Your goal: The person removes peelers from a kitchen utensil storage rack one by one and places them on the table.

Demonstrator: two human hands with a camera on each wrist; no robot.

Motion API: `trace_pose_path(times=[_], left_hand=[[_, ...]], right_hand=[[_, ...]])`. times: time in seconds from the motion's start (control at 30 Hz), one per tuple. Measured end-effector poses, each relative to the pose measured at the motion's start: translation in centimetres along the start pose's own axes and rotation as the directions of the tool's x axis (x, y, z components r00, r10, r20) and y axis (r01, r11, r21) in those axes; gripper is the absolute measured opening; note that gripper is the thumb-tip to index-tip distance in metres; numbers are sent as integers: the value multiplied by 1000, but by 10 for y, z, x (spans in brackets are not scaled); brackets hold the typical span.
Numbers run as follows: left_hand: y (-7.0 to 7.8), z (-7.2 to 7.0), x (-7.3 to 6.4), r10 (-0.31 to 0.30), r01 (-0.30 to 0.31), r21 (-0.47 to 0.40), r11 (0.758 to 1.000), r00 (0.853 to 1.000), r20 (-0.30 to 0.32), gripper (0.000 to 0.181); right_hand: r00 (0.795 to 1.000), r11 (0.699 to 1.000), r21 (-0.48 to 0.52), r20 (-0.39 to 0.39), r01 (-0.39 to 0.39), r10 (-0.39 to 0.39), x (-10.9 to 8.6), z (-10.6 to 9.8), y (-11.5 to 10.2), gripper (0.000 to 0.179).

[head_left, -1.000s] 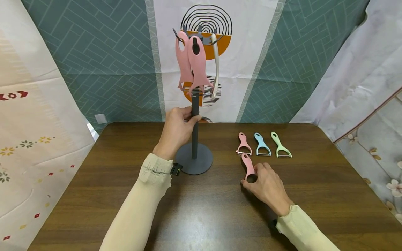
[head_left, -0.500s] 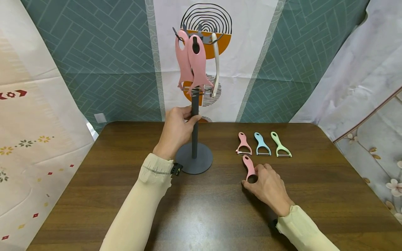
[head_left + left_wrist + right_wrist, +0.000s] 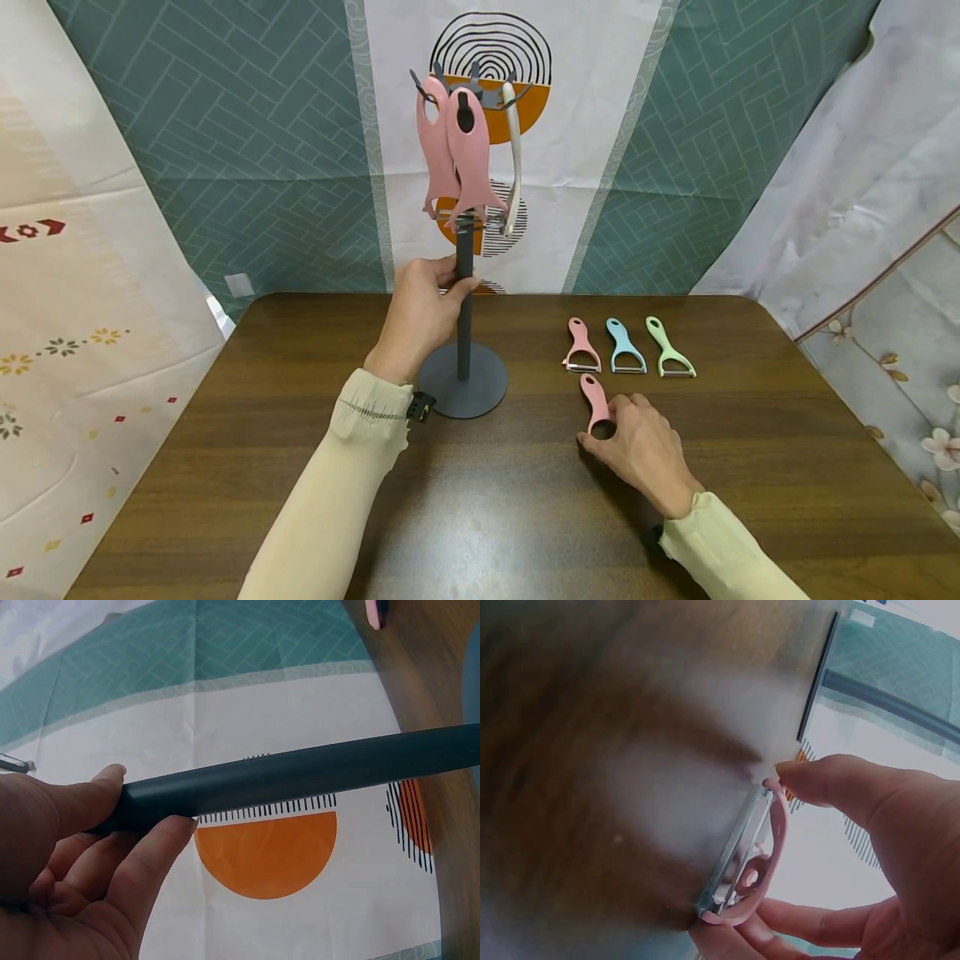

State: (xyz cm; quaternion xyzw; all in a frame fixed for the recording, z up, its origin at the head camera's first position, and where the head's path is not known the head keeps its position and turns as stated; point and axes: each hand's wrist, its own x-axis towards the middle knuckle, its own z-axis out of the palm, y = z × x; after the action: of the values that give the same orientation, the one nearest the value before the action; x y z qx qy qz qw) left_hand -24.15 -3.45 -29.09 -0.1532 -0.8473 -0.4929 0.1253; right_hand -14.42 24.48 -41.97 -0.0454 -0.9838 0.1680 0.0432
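Observation:
My left hand [image 3: 423, 308] grips the upright post [image 3: 464, 333] of a dark grey hook stand, thumb on one side and fingers on the other. Two pink peelers [image 3: 470, 154] and a cream peeler [image 3: 514, 158] hang from the stand's hooks. Low over the table, my right hand [image 3: 641, 446] holds another pink peeler [image 3: 595, 398] by the sides of its blade end. Its handle points away from me. In the right wrist view the metal blade [image 3: 739, 851] shows between thumb and fingers, close to the table; whether it touches the wood I cannot tell.
Beyond the right hand, a pink peeler [image 3: 578, 335], a blue peeler [image 3: 622, 337] and a green peeler [image 3: 664, 342] lie in a row on the brown wooden table [image 3: 300, 467]. The stand's round base [image 3: 487, 392] rests left of them. A patterned cloth hangs behind the table.
The handle tip of the pink peeler in my right hand has shifted slightly towards me, away from the pink peeler lying beyond it. My left hand keeps its hold on the post.

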Motion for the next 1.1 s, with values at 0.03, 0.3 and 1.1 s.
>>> trace_pose_path(times=[0.03,0.3,1.1], left_hand=[[0,0,0,2,-2,2,1000,1000,0,23],[-1,-1,-1,3,-3,14,1000,1000,-1,22],[0,-1,-1,10,-10,-11,1000,1000,9,25]], right_hand=[[1000,1000,-1,2,-1,1,0,0,0,48],[1000,1000,-6,-8,11,-11,0,0,0,51],[1000,1000,-6,2,0,0,1,-3,1,48]])
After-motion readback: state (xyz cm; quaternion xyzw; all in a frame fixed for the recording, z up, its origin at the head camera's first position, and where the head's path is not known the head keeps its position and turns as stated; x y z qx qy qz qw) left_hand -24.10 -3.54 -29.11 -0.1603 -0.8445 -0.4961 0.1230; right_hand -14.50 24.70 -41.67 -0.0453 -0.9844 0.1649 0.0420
